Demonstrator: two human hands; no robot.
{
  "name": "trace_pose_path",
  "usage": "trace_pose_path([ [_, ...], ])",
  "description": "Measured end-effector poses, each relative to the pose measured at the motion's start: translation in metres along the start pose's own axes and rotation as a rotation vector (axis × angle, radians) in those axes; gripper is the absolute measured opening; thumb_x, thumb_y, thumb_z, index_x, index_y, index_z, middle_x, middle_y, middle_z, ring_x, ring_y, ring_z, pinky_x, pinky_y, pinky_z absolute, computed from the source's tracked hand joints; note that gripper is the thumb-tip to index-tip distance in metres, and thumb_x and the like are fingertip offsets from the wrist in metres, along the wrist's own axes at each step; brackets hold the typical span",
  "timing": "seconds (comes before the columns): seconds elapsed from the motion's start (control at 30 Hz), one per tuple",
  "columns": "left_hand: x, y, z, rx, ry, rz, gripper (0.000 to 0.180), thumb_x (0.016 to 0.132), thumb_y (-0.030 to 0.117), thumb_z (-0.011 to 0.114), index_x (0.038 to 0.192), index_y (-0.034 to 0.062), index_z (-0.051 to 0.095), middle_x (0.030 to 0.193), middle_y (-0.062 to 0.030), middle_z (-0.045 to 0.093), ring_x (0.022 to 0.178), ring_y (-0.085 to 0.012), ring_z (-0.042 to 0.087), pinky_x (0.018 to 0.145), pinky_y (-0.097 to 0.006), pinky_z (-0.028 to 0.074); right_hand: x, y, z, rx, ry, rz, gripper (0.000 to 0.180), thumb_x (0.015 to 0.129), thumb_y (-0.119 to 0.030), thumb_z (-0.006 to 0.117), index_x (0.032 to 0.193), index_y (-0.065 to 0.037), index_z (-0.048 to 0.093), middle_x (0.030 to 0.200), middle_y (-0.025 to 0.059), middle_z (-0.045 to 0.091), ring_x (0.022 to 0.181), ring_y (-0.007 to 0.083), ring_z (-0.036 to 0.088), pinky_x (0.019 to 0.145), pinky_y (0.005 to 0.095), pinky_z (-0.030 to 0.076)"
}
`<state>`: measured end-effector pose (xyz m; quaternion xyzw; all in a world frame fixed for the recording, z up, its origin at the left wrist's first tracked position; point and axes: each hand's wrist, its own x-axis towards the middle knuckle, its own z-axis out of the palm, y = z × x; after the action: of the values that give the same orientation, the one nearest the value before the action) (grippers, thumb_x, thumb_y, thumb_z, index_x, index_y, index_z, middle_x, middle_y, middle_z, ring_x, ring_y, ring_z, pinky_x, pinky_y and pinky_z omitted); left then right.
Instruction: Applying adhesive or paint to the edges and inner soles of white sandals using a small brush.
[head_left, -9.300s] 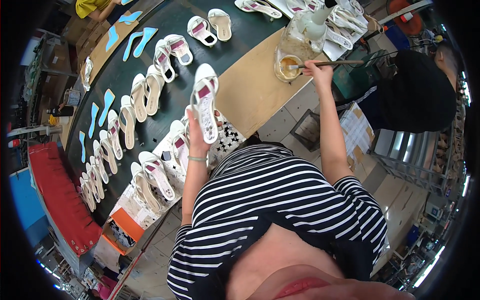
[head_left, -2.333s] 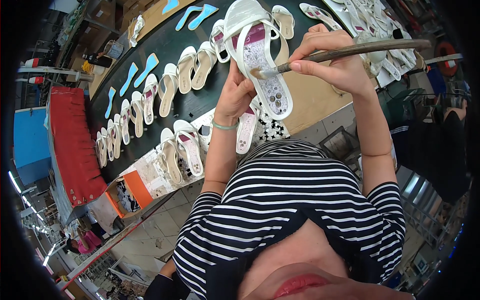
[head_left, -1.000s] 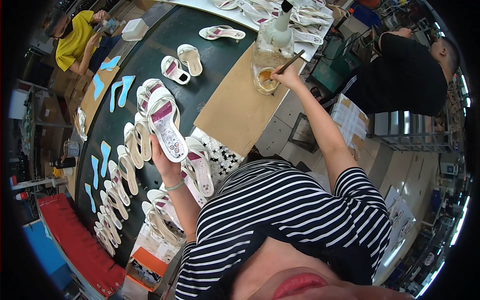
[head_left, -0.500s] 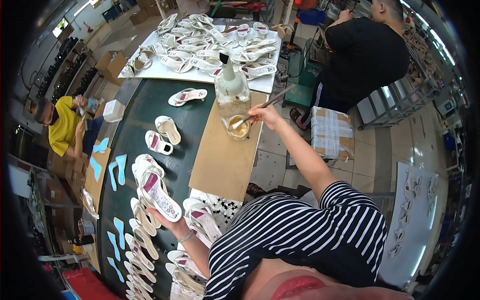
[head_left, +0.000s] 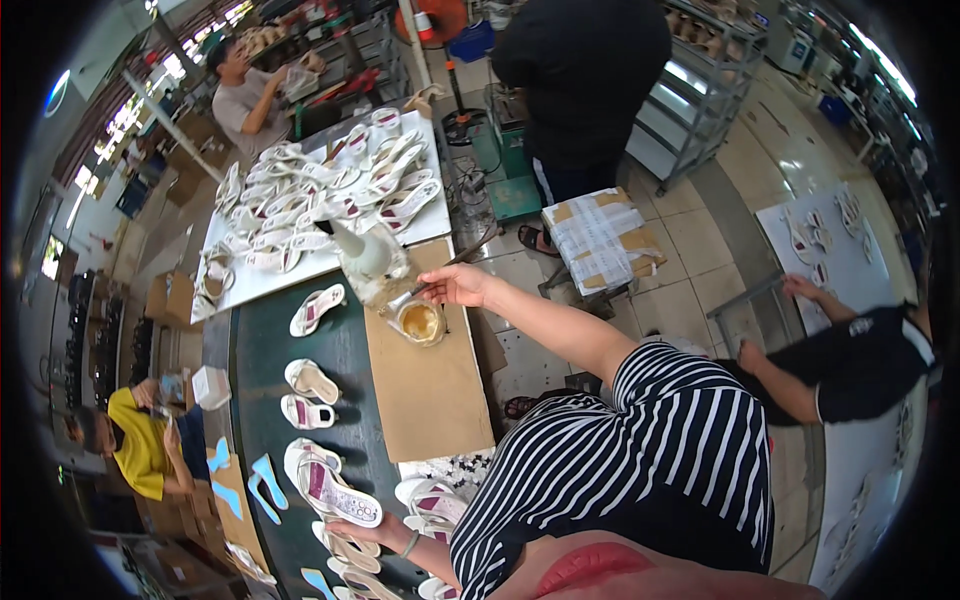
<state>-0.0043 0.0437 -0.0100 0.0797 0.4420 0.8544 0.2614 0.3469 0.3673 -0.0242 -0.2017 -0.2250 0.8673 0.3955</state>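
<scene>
My left hand (head_left: 362, 532) is closed round a white sandal (head_left: 342, 494) with a patterned insole and a purple patch at the heel, held over the dark green work surface (head_left: 260, 350). In my right hand (head_left: 458, 284) is a brush (head_left: 404, 299), its dark handle pointing up and away. The brush's tip is at the rim of a clear jar (head_left: 440, 336) with amber liquid inside. Just beyond the jar, a pale green bottle (head_left: 368, 252) with a dark tip stands in a clear, stained container. Brown cardboard (head_left: 428, 400) lies under the jar.
White sandals (head_left: 300, 190) crowd a white board at the far end. More shoes (head_left: 310, 382) line the green surface. Blue cut pieces (head_left: 267, 487) lie at left. A taped box (head_left: 600, 240) stands right. Several people work nearby, one in yellow (head_left: 140, 440).
The view has turned to the right. The brush tip has gone from inside the jar to its rim. My left hand still holds the sandal. A person now shows at right.
</scene>
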Motion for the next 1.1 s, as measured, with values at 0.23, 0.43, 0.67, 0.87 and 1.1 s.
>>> trace_pose_path([
  [0.23, 0.026, -0.017, -0.024, 0.012, -0.191, -0.028, 0.070, 0.096, 0.056, 0.036, 0.139, -0.0005, 0.036, 0.141, -0.0143, 0.044, 0.128, -0.0271, 0.044, 0.111, -0.041, 0.029, -0.029, 0.054, -0.029, 0.132, 0.151, 0.154, 0.018, 0.084, -0.003, 0.063, 0.102, -0.002, 0.062, 0.095, 0.0117, 0.067, 0.082, 0.0243, 0.066, 0.079, 0.0398, 0.054],
  [0.43, 0.021, -0.016, 0.012, 0.089, -0.149, -0.031, 0.077, 0.092, 0.066, 0.034, 0.139, 0.0061, 0.040, 0.136, -0.0096, 0.050, 0.123, -0.0250, 0.049, 0.103, -0.037, 0.037, -0.033, 0.031, -0.008, 0.156, 0.229, 0.007, 0.021, 0.084, -0.018, 0.071, 0.097, -0.003, 0.064, 0.091, 0.0125, 0.068, 0.074, 0.0200, 0.064, 0.066, 0.0303, 0.054],
  [0.67, 0.012, -0.013, 0.035, 0.099, -0.123, -0.036, 0.077, 0.092, 0.066, 0.035, 0.138, 0.0047, 0.042, 0.133, -0.0100, 0.053, 0.118, -0.0260, 0.054, 0.099, -0.037, 0.042, -0.032, 0.034, -0.022, 0.111, 0.351, 0.008, 0.021, 0.083, -0.022, 0.072, 0.097, -0.006, 0.066, 0.084, 0.0114, 0.068, 0.071, 0.0192, 0.065, 0.062, 0.0294, 0.054],
  [0.87, 0.013, -0.012, 0.034, 0.088, -0.137, -0.037, 0.077, 0.092, 0.065, 0.035, 0.139, 0.0049, 0.039, 0.133, -0.0100, 0.052, 0.119, -0.0255, 0.052, 0.098, -0.036, 0.042, -0.030, 0.041, -0.021, 0.091, 0.224, -0.090, 0.014, 0.085, -0.006, 0.066, 0.098, -0.002, 0.064, 0.092, 0.0118, 0.067, 0.086, 0.0244, 0.067, 0.078, 0.0355, 0.056],
  [1.1, 0.000, -0.002, 0.039, 0.013, -0.044, -0.042, 0.074, 0.093, 0.062, 0.038, 0.138, 0.0029, 0.041, 0.134, -0.0109, 0.052, 0.120, -0.0263, 0.052, 0.102, -0.038, 0.040, -0.018, 0.062, -0.027, 0.220, 0.208, -0.049, 0.016, 0.084, -0.003, 0.065, 0.100, 0.000, 0.062, 0.097, 0.0148, 0.066, 0.088, 0.0275, 0.067, 0.083, 0.0365, 0.056],
])
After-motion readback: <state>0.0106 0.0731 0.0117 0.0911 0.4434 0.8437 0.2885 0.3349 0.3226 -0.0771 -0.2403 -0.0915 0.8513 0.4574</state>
